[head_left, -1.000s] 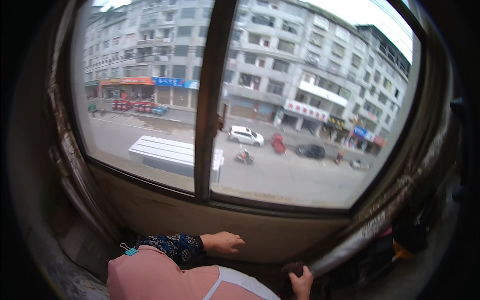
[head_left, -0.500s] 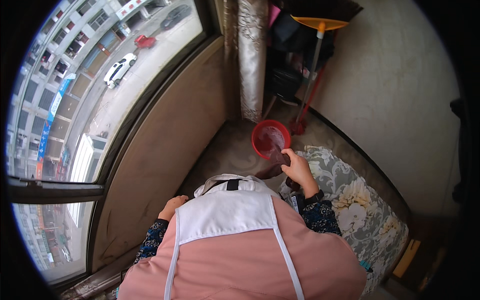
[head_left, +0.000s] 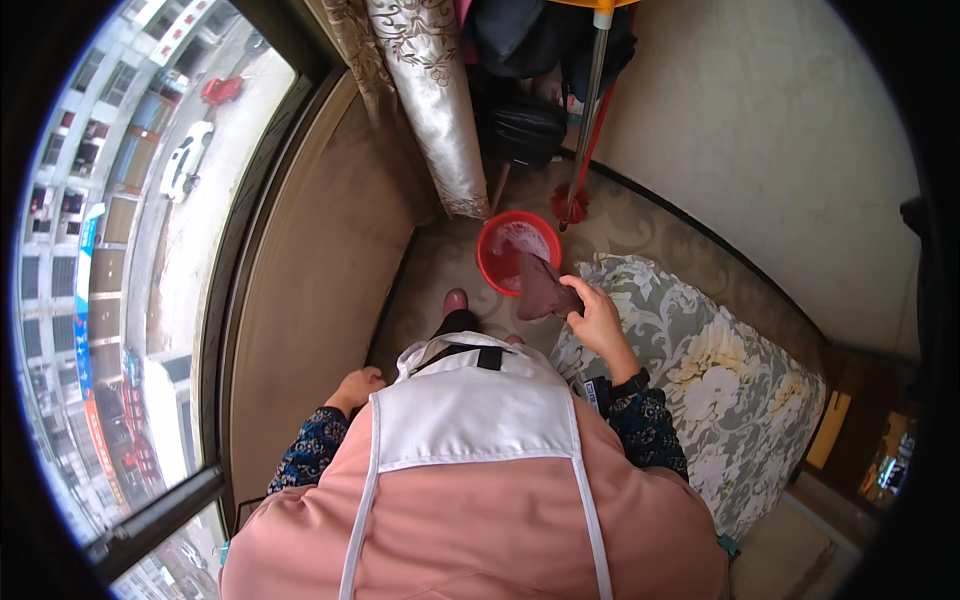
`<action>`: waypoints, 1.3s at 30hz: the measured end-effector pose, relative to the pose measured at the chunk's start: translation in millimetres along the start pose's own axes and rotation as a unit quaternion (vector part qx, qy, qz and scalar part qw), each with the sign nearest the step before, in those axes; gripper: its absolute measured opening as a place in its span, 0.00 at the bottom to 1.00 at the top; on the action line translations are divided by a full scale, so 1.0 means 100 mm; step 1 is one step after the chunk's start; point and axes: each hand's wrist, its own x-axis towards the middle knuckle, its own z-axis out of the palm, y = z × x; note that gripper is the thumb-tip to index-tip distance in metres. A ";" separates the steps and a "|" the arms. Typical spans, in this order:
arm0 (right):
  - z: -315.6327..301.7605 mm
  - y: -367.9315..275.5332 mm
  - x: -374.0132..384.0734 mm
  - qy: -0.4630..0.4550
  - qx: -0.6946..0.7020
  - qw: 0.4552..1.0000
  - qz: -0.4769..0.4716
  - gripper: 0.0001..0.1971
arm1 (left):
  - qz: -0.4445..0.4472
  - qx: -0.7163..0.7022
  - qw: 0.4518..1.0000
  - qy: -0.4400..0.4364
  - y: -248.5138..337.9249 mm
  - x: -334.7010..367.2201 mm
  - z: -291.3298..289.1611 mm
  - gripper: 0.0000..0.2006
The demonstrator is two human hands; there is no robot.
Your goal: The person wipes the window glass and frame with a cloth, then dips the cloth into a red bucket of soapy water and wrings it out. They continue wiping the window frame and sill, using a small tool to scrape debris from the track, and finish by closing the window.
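My right hand (head_left: 598, 322) grips a dark brown cloth (head_left: 546, 292), with fingers closed round one end. The rest of the cloth hangs loose in front of the near right rim of a red bucket (head_left: 483, 262). Foamy water (head_left: 520, 240) shows inside the bucket, which stands on the floor. By my left side, my left hand (head_left: 358, 388) is loosely curled with nothing visible in it. It is nearest to the brown panel below the window, apart from the bucket. A dark band circles my right wrist.
On the right lies a grey floral-covered cushion or bed (head_left: 715, 380). A mop with a red head (head_left: 570, 205) and other poles lean beyond the bucket, beside a silvery curtain (head_left: 425, 110) and a dark bag (head_left: 520, 130). The window (head_left: 215, 200) runs along the left.
The view has shifted, and a reddish shoe now shows on the floor. The cloth has spread out more and hangs lower across the bucket's near rim. My right hand still holds it.
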 end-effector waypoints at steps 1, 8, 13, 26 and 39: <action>0.08 0.02 0.08 0.005 -0.004 1.000 0.013 0.29 | -0.017 0.014 1.000 0.008 0.00 0.18 -0.12 0.24; 0.85 0.60 0.95 -0.011 -0.027 0.992 0.123 0.30 | -0.045 -0.011 0.998 0.035 0.01 1.28 -0.81 0.24; 1.41 1.12 1.15 0.018 0.036 0.992 0.120 0.26 | -0.002 -0.061 0.997 0.047 0.14 1.52 -0.88 0.23; 1.51 0.94 1.42 -0.008 0.387 0.856 0.343 0.32 | -0.101 -0.148 0.976 0.127 0.13 1.50 -0.14 0.19; 2.88 1.12 2.20 -0.291 0.347 0.839 0.301 0.22 | -0.158 -0.222 0.961 0.034 -0.36 1.54 1.22 0.20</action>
